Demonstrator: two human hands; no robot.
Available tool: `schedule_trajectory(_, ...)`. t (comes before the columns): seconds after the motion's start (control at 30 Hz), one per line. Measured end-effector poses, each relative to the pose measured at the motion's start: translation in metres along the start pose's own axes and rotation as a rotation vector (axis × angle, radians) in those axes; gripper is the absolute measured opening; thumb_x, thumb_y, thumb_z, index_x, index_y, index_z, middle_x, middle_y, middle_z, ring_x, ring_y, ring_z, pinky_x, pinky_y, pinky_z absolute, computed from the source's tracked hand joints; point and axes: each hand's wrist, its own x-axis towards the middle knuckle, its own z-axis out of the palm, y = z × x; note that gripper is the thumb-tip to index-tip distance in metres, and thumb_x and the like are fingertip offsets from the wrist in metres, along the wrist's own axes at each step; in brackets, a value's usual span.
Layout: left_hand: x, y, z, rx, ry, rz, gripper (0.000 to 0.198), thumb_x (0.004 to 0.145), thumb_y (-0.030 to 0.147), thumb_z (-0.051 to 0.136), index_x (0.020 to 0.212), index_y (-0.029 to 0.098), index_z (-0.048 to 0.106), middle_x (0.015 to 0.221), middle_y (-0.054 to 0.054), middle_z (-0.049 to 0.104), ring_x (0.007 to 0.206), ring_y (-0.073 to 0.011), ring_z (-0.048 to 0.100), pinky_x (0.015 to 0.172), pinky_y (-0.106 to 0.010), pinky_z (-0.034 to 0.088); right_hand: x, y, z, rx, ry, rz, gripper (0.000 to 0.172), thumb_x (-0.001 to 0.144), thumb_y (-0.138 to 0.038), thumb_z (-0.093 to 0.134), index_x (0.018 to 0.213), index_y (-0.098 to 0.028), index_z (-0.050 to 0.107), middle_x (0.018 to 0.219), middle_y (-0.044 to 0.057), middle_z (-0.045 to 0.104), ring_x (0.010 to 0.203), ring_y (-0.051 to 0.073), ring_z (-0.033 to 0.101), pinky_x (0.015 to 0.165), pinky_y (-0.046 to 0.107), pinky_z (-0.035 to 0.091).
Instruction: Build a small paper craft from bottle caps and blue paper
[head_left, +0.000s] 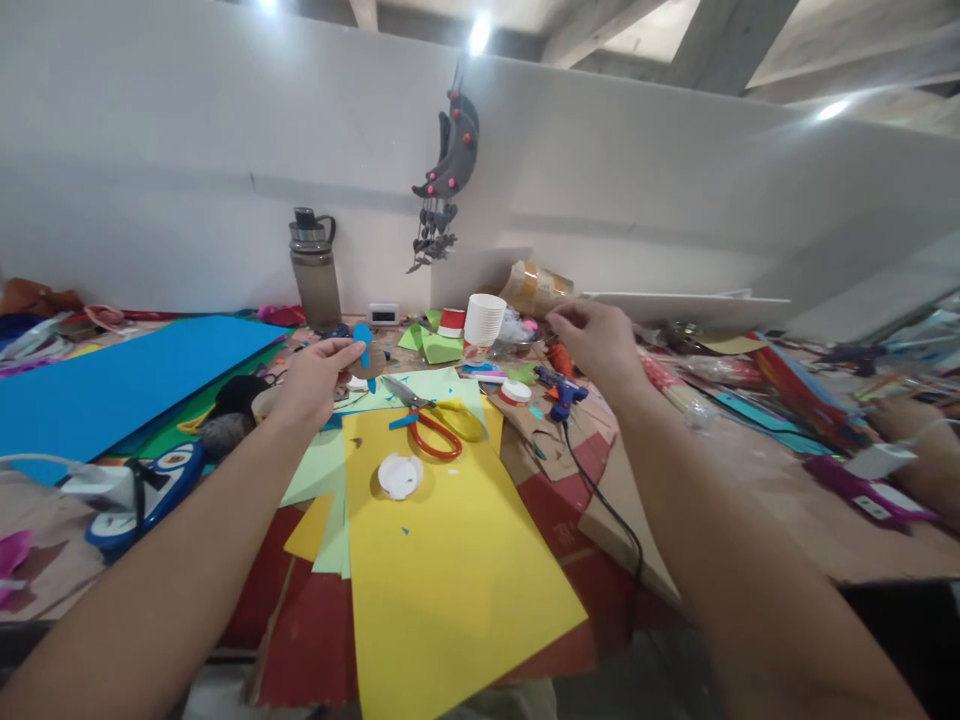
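My left hand (315, 380) is stretched out over the table and pinches a small blue paper cut-out (364, 340) between thumb and fingers. My right hand (596, 340) is raised above the table's far side with its fingers curled together; whether anything is in them I cannot make out. Between the hands lie orange-handled scissors (431, 425) on a yellow paper sheet (442, 560), with a white round lid (400, 475) beside them. A blue glue gun (562, 393) lies just below my right hand, its black cord trailing toward me.
A large blue sheet (112, 385) lies at the left. A stack of white cups (484, 322), a grey water bottle (315, 270) and paper scraps stand by the white wall. Another person's arm (919, 450) rests at the right edge amid craft clutter.
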Motion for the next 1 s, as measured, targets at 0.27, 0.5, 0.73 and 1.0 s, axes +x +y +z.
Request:
schedule_trajectory(0.27, -0.005, 0.005, 0.004, -0.016, 0.017, -0.005, 0.035, 0.046, 0.037, 0.087, 0.068, 0.016, 0.069, 0.067, -0.001, 0.061, 0.060, -0.0097, 0.049, 0.050, -0.021, 0.033, -0.026, 0.037, -0.018, -0.249, -0.241, 0.048, 0.022, 0.081, -0.031, 0.058, 0.082, -0.017, 0.076, 0.075, 0.005, 0.074, 0.065, 0.017, 0.062, 0.058, 0.025, 0.039)
schedule_trajectory(0.5, -0.003, 0.004, 0.004, -0.020, 0.002, 0.008, 0.037, 0.045, 0.039, 0.087, 0.066, 0.016, 0.068, 0.065, -0.001, 0.060, 0.060, -0.0104, 0.049, 0.051, -0.022, 0.033, -0.076, 0.038, -0.003, -0.492, -0.696, -0.025, 0.019, 0.083, -0.021, 0.056, 0.078, -0.017, 0.073, 0.078, 0.006, 0.074, 0.071, 0.017, 0.064, 0.062, 0.024, 0.038)
schedule_trajectory(0.73, -0.006, -0.003, 0.004, 0.069, -0.053, 0.020, 0.039, 0.048, 0.044, 0.087, 0.070, 0.017, 0.070, 0.069, -0.001, 0.062, 0.060, -0.0097, 0.048, 0.052, -0.023, 0.031, -0.100, 0.032, 0.022, -0.638, -0.790, -0.003, 0.020, 0.082, -0.021, 0.055, 0.085, -0.012, 0.072, 0.087, 0.016, 0.073, 0.078, 0.023, 0.066, 0.061, 0.028, 0.037)
schedule_trajectory(1.0, -0.013, -0.001, 0.005, 0.116, -0.125, 0.056, 0.037, 0.055, 0.047, 0.084, 0.072, 0.017, 0.070, 0.067, -0.001, 0.062, 0.057, -0.0095, 0.045, 0.054, -0.025, 0.031, -0.099, 0.032, 0.010, -0.562, -0.818, -0.037, 0.043, 0.075, -0.014, 0.054, 0.116, -0.009, 0.062, 0.088, 0.015, 0.072, 0.077, 0.024, 0.067, 0.058, 0.027, 0.038)
